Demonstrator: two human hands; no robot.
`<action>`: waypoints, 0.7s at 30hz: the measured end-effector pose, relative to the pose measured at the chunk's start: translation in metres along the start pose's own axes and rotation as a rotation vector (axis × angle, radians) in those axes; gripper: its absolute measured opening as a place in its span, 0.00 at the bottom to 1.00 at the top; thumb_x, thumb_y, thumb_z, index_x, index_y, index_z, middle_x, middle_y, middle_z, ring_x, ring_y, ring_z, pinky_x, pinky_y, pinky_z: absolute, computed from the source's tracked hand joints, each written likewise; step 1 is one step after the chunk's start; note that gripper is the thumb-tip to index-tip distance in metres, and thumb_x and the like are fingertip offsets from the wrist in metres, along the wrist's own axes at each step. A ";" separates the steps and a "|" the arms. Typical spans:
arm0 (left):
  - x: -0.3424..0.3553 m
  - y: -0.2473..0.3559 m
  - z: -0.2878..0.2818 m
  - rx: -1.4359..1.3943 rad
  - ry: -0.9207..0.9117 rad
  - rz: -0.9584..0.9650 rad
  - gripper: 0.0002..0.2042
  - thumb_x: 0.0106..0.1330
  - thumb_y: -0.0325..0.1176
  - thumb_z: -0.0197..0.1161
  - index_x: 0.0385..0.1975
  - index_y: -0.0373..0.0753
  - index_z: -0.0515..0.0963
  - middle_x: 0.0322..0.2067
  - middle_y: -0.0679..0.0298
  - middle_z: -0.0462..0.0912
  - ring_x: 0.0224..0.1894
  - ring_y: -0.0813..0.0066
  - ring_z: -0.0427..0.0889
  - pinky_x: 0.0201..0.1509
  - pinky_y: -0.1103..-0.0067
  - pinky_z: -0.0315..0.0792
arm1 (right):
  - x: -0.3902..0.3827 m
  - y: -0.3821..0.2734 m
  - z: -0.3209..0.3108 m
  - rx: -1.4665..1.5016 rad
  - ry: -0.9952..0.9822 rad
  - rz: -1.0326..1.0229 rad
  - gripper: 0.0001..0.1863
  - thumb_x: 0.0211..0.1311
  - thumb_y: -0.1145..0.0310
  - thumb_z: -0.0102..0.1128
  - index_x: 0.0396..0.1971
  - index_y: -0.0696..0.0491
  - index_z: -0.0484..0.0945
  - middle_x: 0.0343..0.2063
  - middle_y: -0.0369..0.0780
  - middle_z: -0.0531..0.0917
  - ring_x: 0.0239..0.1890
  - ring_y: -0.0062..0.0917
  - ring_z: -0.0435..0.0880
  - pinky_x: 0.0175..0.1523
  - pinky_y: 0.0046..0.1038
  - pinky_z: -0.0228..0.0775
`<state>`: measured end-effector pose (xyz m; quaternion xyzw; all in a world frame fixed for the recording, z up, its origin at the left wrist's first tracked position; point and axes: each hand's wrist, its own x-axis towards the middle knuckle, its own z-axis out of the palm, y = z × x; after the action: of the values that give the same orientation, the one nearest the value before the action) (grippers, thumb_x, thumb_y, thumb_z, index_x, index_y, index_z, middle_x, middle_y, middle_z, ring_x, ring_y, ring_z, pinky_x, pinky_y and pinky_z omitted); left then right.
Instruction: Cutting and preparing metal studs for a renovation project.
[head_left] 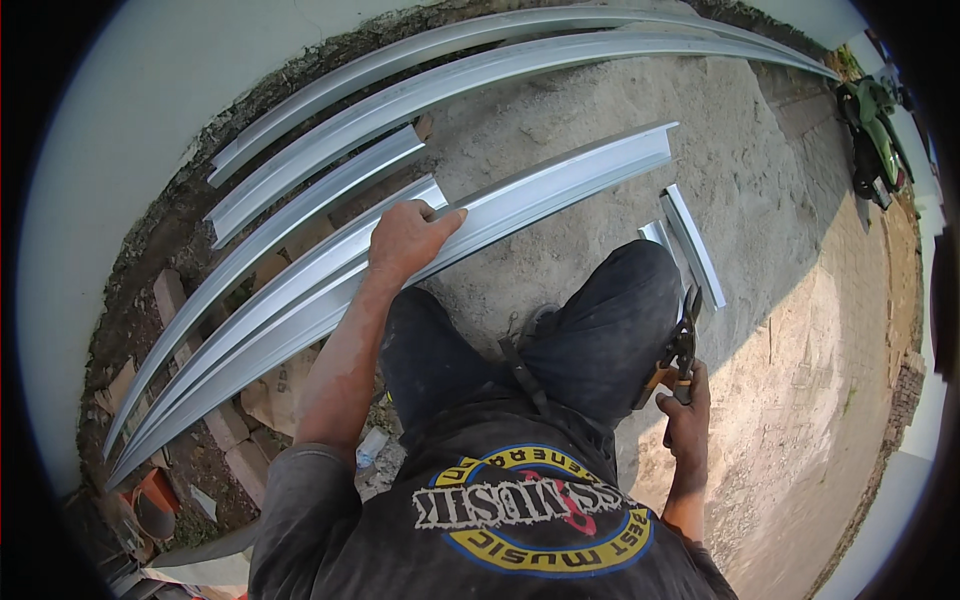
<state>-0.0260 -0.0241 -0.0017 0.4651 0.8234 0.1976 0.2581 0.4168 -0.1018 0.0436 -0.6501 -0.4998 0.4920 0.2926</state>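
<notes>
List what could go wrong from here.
The left hand is bare on the metal channel, so an edge might cut it. That one-handed grip could also let the channel slip. The right hand holds a hand tool beside the right knee; its tip could snag the trousers.

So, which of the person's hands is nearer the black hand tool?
The right. The right hand holds the black hand tool beside the right leg; the left hand is away to the left, on a long metal channel.
</notes>
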 end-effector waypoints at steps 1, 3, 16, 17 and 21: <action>-0.002 -0.002 0.001 0.001 0.000 0.003 0.31 0.56 0.61 0.68 0.34 0.30 0.88 0.31 0.47 0.88 0.36 0.53 0.88 0.43 0.64 0.78 | 0.000 -0.018 -0.001 0.027 -0.068 0.027 0.31 0.47 0.83 0.55 0.57 0.54 0.70 0.47 0.42 0.79 0.56 0.33 0.79 0.62 0.35 0.66; -0.003 -0.007 0.001 -0.017 0.012 -0.005 0.32 0.56 0.61 0.67 0.34 0.30 0.88 0.31 0.46 0.88 0.36 0.53 0.88 0.43 0.64 0.79 | 0.008 -0.010 0.004 0.038 -0.137 0.013 0.32 0.47 0.83 0.56 0.58 0.54 0.69 0.48 0.42 0.79 0.55 0.33 0.79 0.62 0.35 0.67; -0.007 0.001 -0.011 -0.003 0.015 -0.021 0.32 0.55 0.61 0.68 0.36 0.30 0.87 0.33 0.46 0.88 0.39 0.52 0.88 0.45 0.64 0.78 | 0.015 0.035 0.071 -0.553 0.050 -0.353 0.39 0.50 0.75 0.68 0.65 0.56 0.65 0.54 0.51 0.75 0.55 0.46 0.76 0.62 0.43 0.66; -0.007 0.001 -0.011 0.000 0.027 -0.020 0.32 0.55 0.61 0.68 0.36 0.30 0.87 0.33 0.46 0.88 0.38 0.52 0.88 0.44 0.64 0.78 | 0.019 0.023 0.071 -0.455 -0.004 -0.285 0.38 0.51 0.76 0.68 0.64 0.56 0.65 0.52 0.51 0.76 0.54 0.45 0.78 0.61 0.42 0.67; -0.008 -0.002 -0.006 -0.011 0.021 -0.030 0.31 0.55 0.61 0.68 0.36 0.30 0.88 0.33 0.46 0.88 0.38 0.51 0.88 0.44 0.63 0.78 | 0.033 -0.060 0.088 -0.214 -0.291 -0.097 0.32 0.54 0.70 0.68 0.60 0.59 0.69 0.40 0.49 0.83 0.45 0.44 0.84 0.53 0.41 0.73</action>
<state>-0.0281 -0.0327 0.0038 0.4490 0.8319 0.2034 0.2548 0.3140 -0.0607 0.0536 -0.5745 -0.6172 0.5101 0.1696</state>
